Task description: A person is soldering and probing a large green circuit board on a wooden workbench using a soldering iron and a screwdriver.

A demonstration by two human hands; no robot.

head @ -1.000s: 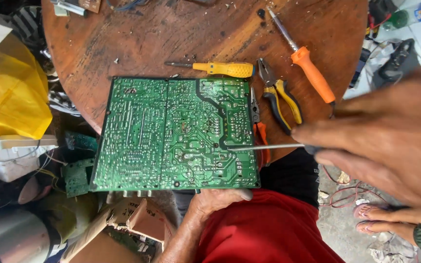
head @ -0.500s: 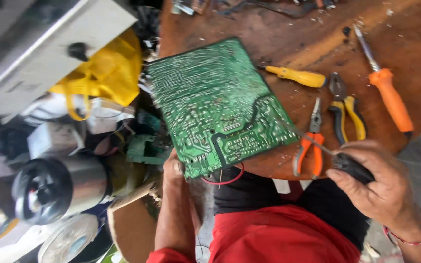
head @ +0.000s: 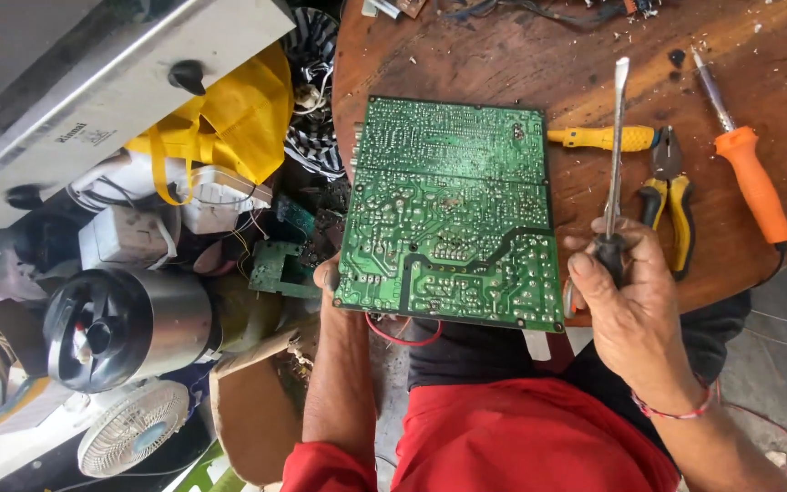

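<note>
A large green circuit board (head: 453, 214) lies solder side up on the near edge of a round wooden table (head: 521, 55). My left hand (head: 328, 273) grips the board's lower left corner from underneath; only the fingers and thumb show. My right hand (head: 626, 301) is closed on the black handle of a long flat-blade screwdriver (head: 616, 150), whose shaft points up and away, just right of the board.
On the table right of the board lie a yellow-handled screwdriver (head: 601, 138), yellow-handled pliers (head: 667, 196) and an orange-handled soldering iron (head: 747, 164). To the left, off the table: a yellow bag (head: 229, 118), a steel appliance (head: 129, 323), a small white fan (head: 134, 426), smaller green boards (head: 275, 264).
The view swung left then settled. The board went from tilted to square in front of me. My right hand raised the screwdriver from lying low to pointing upright beside the board.
</note>
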